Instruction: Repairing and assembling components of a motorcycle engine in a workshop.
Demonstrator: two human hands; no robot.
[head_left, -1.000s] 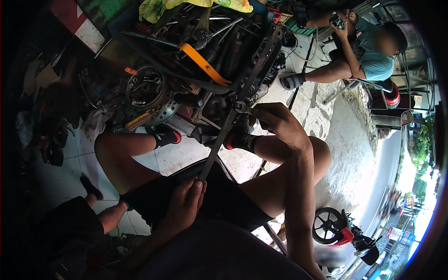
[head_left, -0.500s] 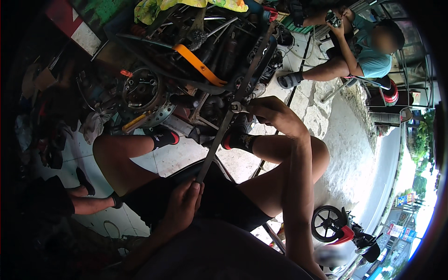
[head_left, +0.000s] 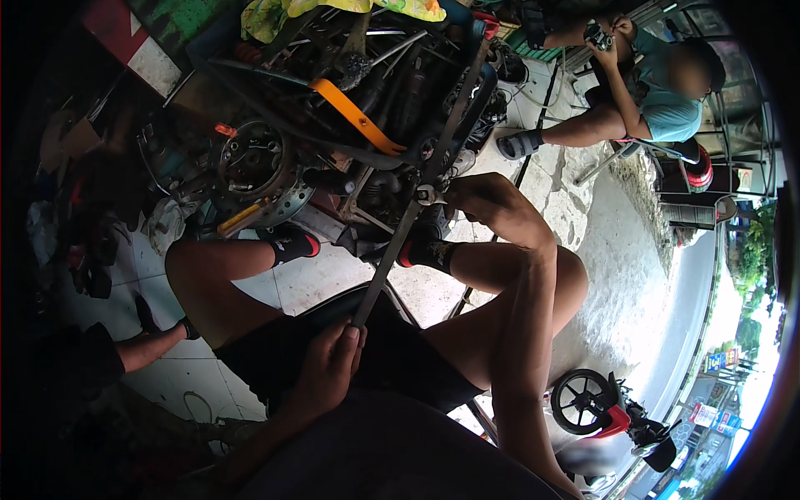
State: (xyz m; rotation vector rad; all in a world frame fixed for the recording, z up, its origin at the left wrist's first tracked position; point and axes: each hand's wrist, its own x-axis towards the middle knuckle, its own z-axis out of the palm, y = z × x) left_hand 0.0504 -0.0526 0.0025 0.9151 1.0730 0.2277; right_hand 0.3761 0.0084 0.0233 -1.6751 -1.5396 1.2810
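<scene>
A long flat metal bar [head_left: 390,260] runs diagonally from my lap up to the edge of the dark parts bin. My left hand [head_left: 332,371] is closed around its lower end, the thumb lying along the top face. My right hand [head_left: 500,210] grips a wrench [head_left: 428,195], whose silvery jaw end is against the bar around mid-length. The fingers hide the rest of the wrench's handle. Whether the jaws clasp the bar or only touch its side I cannot tell.
Beyond my knees stands a bin [head_left: 275,133] of metal parts with an orange strip [head_left: 358,117] across it. A round wheel hub [head_left: 254,162] lies left of the bar. A seated person [head_left: 671,108] holds a small part at the right; a motorcycle [head_left: 612,417] is lower right.
The wrench end and the bar have shifted slightly to the right. My right forearm has swung a little inward to the left. Another person's leg at the lower left has moved left.
</scene>
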